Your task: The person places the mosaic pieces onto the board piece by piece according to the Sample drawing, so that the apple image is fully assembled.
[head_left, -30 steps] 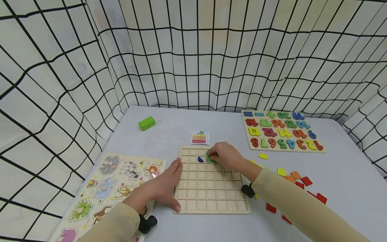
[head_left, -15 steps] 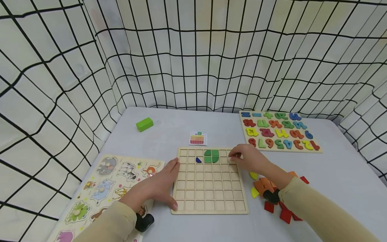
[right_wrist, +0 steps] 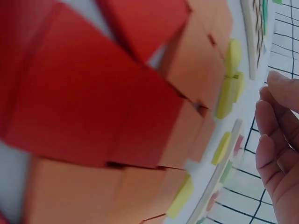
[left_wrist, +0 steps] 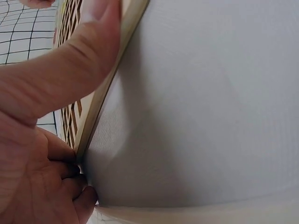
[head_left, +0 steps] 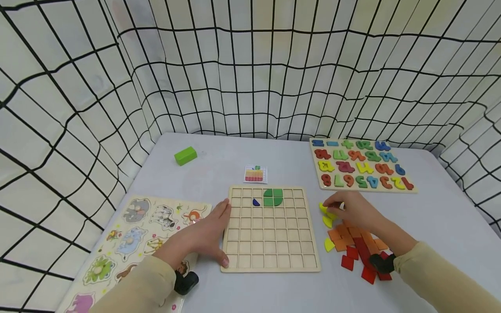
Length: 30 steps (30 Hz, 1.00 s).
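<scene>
Green pieces: perhaps 4 on grid board; left hand flat, right hand pinching yellow piece.

The wooden grid board lies flat in front of me, green pieces and a small blue piece seated in its far rows. Right of it, yellow pieces lie loose at the far end of the orange and red tiles.
</scene>
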Motion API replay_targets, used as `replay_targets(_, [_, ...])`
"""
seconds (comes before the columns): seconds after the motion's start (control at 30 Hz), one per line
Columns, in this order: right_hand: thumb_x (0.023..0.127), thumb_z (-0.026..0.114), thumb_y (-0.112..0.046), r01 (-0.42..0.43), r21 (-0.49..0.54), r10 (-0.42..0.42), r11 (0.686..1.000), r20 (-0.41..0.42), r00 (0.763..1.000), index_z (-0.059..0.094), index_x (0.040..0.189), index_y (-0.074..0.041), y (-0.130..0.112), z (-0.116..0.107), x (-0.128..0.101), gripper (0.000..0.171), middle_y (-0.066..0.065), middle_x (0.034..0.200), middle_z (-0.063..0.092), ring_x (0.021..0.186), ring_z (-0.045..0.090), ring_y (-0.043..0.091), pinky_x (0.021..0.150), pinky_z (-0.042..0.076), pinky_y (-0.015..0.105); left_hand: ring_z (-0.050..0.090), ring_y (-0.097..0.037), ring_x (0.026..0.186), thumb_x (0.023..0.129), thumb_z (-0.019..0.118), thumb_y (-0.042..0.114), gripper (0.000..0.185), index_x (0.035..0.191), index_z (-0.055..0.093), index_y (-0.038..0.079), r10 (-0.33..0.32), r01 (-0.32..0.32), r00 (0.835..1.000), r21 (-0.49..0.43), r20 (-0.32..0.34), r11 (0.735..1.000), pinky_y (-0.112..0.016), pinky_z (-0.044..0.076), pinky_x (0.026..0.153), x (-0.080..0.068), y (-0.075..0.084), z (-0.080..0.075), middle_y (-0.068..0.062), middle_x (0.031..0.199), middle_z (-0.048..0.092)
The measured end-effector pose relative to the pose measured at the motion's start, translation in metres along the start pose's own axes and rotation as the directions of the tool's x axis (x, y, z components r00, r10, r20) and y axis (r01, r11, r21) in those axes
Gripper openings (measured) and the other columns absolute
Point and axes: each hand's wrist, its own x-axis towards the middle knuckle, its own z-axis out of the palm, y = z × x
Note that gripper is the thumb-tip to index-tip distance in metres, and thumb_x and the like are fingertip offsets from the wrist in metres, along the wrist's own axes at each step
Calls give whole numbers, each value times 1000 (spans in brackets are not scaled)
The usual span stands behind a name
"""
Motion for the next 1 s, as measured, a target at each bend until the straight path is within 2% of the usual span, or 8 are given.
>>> replay_targets(0.23, [89, 78, -12, 28, -11, -26, 1000, 105, 994, 79, 111, -11, -1, 8, -8, 22, -3, 96, 68, 85, 58, 11, 70, 54, 19, 3, -39, 160, 64, 98, 35, 139, 160, 9, -10, 4, -4, 1000, 3, -9, 1000, -52, 20, 128, 0, 0, -1, -24, 171, -2])
replay_targets(0.37, [90, 78, -13, 40, -23, -37, 999, 125, 992, 78, 115, -12, -3, 11, -10, 25, -1, 99, 64, 88, 56, 13, 72, 54, 21, 3, -39, 160, 63, 98, 35, 139, 160, 9, -10, 4, -4, 1000, 5, -12, 1000, -52, 20, 128, 0, 0, 0, -25, 171, -2])
replay_targets(0.5, [90, 78, -12, 40, -26, -37, 999, 129, 991, 76, 112, -13, -4, 12, -10, 23, -2, 98, 63, 89, 55, 14, 73, 54, 22, 4, -40, 160, 63, 98, 37, 140, 159, 9, -11, 14, -14, 1000, 14, -13, 1000, -51, 19, 128, 0, -1, 0, -26, 171, -2])
replay_targets(0.6, [89, 79, -11, 40, -20, -38, 999, 120, 992, 71, 105, -15, -2, 13, -9, 18, -5, 92, 62, 87, 56, 13, 73, 54, 20, 4, -40, 160, 63, 98, 38, 140, 159, 9, -12, 21, -21, 1000, 17, -12, 1000, -52, 19, 128, 0, -1, 0, -27, 170, -2])
replay_targets(0.73, [91, 76, -10, 79, 21, -81, 997, 83, 993, 65, 97, -17, -9, 13, -3, 15, -7, 87, 61, 85, 57, 12, 72, 53, 20, 4, -40, 160, 62, 98, 38, 141, 159, 9, -12, 23, -23, 1000, 11, -15, 1000, -51, 19, 128, -1, 0, 0, -27, 170, -1])
replay_targets(0.9, [94, 73, -11, 143, 117, -146, 983, 15, 989, 70, 98, -15, -38, 21, 17, 7, -6, 92, 67, 85, 59, 11, 72, 53, 21, 4, -40, 160, 63, 99, 35, 140, 159, 9, -13, 21, -21, 1000, -4, -17, 1000, -51, 19, 128, -2, 1, 0, -27, 170, -1])
replay_targets(1.0, [92, 76, -14, 155, 178, -157, 972, -4, 988, 72, 94, -15, -60, 31, 34, 4, -5, 87, 68, 81, 58, 11, 69, 50, 21, 3, -41, 159, 63, 99, 33, 138, 158, 9, -13, 15, -15, 1000, -20, -19, 1000, -52, 18, 128, -2, 1, 1, -28, 170, -1])
